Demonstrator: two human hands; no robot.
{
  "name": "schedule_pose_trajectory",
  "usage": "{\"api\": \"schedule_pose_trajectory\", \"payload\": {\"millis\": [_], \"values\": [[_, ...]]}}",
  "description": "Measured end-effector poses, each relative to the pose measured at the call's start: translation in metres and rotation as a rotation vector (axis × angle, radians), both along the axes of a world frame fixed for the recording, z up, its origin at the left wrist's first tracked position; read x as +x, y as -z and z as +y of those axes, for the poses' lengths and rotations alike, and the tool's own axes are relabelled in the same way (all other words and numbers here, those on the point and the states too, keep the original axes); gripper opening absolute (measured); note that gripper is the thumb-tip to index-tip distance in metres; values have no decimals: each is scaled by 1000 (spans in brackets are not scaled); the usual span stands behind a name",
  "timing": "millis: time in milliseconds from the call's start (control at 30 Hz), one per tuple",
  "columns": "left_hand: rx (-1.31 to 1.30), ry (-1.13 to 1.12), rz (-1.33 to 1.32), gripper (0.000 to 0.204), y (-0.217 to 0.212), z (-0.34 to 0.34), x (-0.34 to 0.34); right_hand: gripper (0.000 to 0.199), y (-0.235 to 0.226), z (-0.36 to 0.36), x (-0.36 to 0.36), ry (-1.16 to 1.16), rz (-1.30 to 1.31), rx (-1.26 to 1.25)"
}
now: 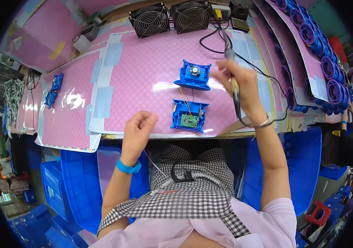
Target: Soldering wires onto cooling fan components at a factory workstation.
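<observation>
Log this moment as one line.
left hand: left of green circuit board | right hand: holding corded tool | two blue shells: on pink mat, wired together

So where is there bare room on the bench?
Free: the pink mat left of the blue housing halves, between the black fans and left hand; also a strip between the fans and upper half. Crowded: the right side, with the right hand, soldering iron and black cord.

Bright light washes over your pink worktop (143, 62), white glare streaking the glossy sheet (73, 120) at left; your right hand (244, 84) blurs slightly (your left hand (137, 134) reads sharper) as fisheye distortion bends straight edges toward black corners.
</observation>
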State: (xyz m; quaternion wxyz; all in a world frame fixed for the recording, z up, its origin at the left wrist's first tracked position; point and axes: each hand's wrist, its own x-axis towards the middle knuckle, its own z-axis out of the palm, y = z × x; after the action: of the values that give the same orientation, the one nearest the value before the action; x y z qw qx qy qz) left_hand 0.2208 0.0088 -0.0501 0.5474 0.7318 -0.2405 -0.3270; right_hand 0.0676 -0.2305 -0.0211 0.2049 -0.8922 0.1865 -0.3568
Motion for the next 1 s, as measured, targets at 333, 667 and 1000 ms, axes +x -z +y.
{"api": "schedule_pose_trajectory", "payload": {"millis": [333, 667, 1000], "values": [[103, 239, -811, 37, 15, -20, -13, 28, 39, 14, -7, -165, -68, -41], [23, 68, -785, 34, 22, -9, -36, 17, 39, 54, -20, -248, -83, 122], [-252, 173, -183, 10, -25, -35, 17, 23, 5, 70, -54, 30, -317, 830]]}}
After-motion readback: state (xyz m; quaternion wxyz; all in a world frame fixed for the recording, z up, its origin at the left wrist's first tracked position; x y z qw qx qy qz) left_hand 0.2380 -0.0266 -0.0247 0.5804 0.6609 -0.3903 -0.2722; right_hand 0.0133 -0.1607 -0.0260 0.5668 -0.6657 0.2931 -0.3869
